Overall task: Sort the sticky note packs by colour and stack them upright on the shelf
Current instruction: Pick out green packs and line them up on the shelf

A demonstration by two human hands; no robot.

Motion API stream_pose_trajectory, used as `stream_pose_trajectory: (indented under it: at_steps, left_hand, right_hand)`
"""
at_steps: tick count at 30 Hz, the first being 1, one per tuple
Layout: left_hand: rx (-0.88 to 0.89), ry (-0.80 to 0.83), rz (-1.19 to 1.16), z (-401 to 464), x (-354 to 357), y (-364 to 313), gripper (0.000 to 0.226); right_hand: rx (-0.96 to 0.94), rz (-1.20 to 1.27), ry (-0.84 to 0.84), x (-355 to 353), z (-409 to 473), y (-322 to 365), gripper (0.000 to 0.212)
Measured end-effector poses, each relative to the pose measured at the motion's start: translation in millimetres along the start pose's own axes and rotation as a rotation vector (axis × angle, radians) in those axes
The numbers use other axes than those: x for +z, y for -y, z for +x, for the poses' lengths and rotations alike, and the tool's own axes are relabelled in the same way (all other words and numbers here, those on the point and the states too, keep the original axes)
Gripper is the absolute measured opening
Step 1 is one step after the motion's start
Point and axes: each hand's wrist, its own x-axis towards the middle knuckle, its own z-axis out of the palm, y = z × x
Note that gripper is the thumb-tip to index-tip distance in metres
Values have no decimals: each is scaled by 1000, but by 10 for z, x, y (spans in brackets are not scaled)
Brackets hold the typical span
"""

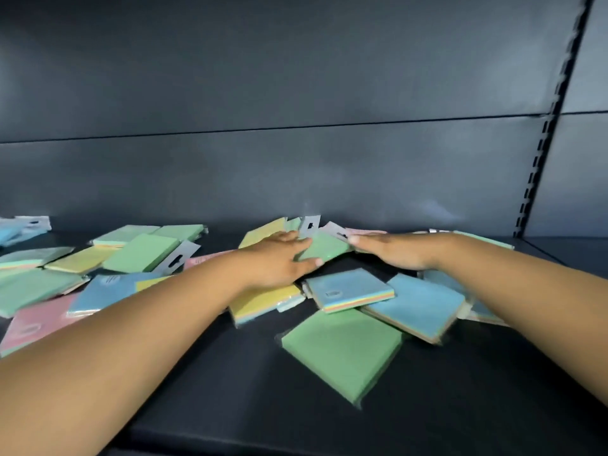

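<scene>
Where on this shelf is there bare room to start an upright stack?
Bare shelf shows along the front edge, right of the nearest green pack and under the right forearm. The far right corner by the slotted upright is bare too. From the middle leftward, loose packs overlap, crowded round the left hand and right hand.

Sticky note packs in green, blue, yellow and pink lie flat and jumbled across the dark shelf (230,373), many overlapping. A green pack (342,353) lies nearest, two blue packs (350,292) just beyond it, a pink pack (36,319) at near left.
</scene>
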Motion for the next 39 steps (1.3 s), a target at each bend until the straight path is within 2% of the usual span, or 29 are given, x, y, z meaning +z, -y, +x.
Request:
stream_pose_trajectory:
  at_steps: [2,6,10,12,14,16,18,19,21,23,24,28,31,34,37,39]
  left_hand:
    - [47,27,10,-21,-16,30,60]
    - [110,79,-9,-145,-77,154,55]
    - [48,101,-44,-128,-73,263,64]
    - [55,97,-66,-85,-45,325,63]
    - [94,115,-119,-90,-34,311,46]
    - [145,143,-162,-124,-41,223,37]
    - [132,148,-250,-151,-62,164,38]
    - [108,124,-315,-179,-85,145,40]
    - [78,-43,-350,-175,-125,190,44]
    - [60,-230,-195,-102,-139,295,42]
    - [36,-251,-110,-62,-132,342,43]
    - [-154,-59,64,102,-27,516,58]
    - [-258,-67,105,113,-6,595,59]
    - [-296,-88,181,96,10,633,57]
    - [-274,-122,104,58,1,600,54]
    - [-222,-138,-91,-11,-52,568,52]
  right_hand:
    - [122,-47,-24,-51,-99,-118,60]
    - [237,-96,-106,-157,-317,-130,47]
    - [408,-266,-147,-240,-277,27,73]
    - [389,-265,-177,-259,-256,103,78]
    - [305,-139,-173,-287,-207,154,77]
    - [196,28,-125,-249,-103,284,72]
    - [133,113,-38,-162,34,418,78]
    - [129,100,5,-116,108,439,83]
    - [171,28,41,-81,189,410,85]
    - [209,-30,39,-111,170,358,82]
    - [223,-48,50,-133,140,334,83]
    - [350,-190,60,-214,61,307,85]
    - [415,-307,47,-208,55,308,89]
    - [425,-287,25,-201,49,325,90]
    - [347,-236,-36,-223,25,370,86]
    - [200,-198,-111,-218,2,463,78]
